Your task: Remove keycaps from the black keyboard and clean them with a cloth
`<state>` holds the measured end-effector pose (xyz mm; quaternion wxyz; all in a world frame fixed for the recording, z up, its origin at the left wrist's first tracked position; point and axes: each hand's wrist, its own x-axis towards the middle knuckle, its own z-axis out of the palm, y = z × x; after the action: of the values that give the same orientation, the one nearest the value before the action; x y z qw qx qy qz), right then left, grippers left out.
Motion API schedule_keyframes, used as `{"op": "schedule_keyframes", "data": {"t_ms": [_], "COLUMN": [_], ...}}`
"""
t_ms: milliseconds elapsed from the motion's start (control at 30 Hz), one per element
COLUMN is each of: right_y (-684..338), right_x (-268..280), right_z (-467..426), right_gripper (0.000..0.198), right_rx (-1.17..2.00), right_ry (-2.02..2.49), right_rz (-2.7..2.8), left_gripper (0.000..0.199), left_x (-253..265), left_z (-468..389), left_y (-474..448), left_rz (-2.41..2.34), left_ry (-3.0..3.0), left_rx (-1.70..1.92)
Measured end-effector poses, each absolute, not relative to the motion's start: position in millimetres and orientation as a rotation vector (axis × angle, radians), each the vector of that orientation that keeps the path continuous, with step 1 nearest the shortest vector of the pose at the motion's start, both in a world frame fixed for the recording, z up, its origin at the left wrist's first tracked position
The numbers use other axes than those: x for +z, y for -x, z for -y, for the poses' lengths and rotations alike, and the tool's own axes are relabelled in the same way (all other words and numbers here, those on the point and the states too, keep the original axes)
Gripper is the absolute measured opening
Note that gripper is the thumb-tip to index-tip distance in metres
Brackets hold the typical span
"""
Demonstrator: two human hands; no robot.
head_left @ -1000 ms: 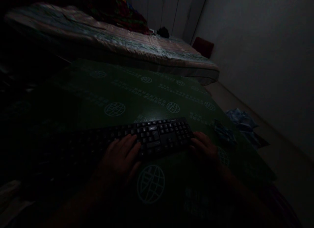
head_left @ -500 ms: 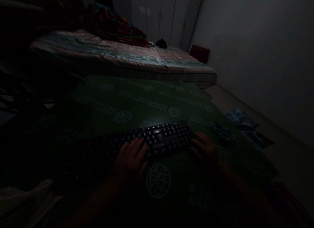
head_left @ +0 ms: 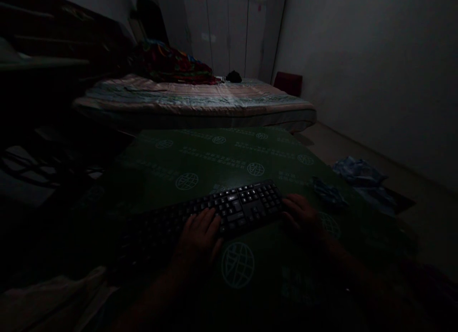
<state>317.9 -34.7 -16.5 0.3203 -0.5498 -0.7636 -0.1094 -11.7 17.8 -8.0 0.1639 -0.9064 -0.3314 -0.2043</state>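
Note:
A long black keyboard (head_left: 252,207) lies slantwise on a green table (head_left: 222,158) printed with pale globe marks and lettering. My left hand (head_left: 202,231) rests over the keyboard's middle front, its fingers stretched out across the keys. At the keyboard's right end is my right hand (head_left: 302,213), fingers extended toward the edge and thumb apart from them. Whether those fingertips touch the edge is hard to see in the dim light. The keyboard's left part sinks into shadow. To the right of my right hand lies a crumpled dark cloth (head_left: 328,192).
Beyond the table stands a bed (head_left: 200,100) with a colourful blanket (head_left: 175,65) and a dark bundle (head_left: 234,76). Bluish crumpled fabric (head_left: 359,172) is past the table's right side. Pale cloth (head_left: 67,294) shows at lower left. The room is very dark.
The camera view has tilted and shifted, so the table and bed sit a little lower. Both hands keep nearly the same places relative to the keyboard.

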Motion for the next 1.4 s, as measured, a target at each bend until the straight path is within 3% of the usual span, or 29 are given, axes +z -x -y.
{"op": "schedule_keyframes", "data": {"t_ms": [300, 767, 1133, 1400], "right_y": [-324.2, -327.6, -327.6, -337.4], "right_x": [-26.2, -32.2, -31.1, -40.2], "right_z": [29.4, 30.6, 38.7, 39.3], "right_gripper": [0.034, 0.042, 0.054, 0.05], "right_rx": [-0.175, -0.027, 0.052, 0.107], "right_ry": [1.529, 1.608, 1.661, 1.739], "right_rz": [1.672, 1.705, 1.698, 1.71], "left_gripper": [0.041, 0.042, 0.064, 0.07], "left_x": [1.9, -5.4, 10.3, 11.1], "left_z": [-14.3, -10.6, 9.0, 12.4], "left_y": [6.0, -9.3, -39.7, -44.2], "left_rz": [1.004, 0.908, 1.045, 1.108], "left_ry": [2.621, 2.789, 2.931, 2.972], "left_rx": [-0.558, -0.287, -0.088, -0.096]}}
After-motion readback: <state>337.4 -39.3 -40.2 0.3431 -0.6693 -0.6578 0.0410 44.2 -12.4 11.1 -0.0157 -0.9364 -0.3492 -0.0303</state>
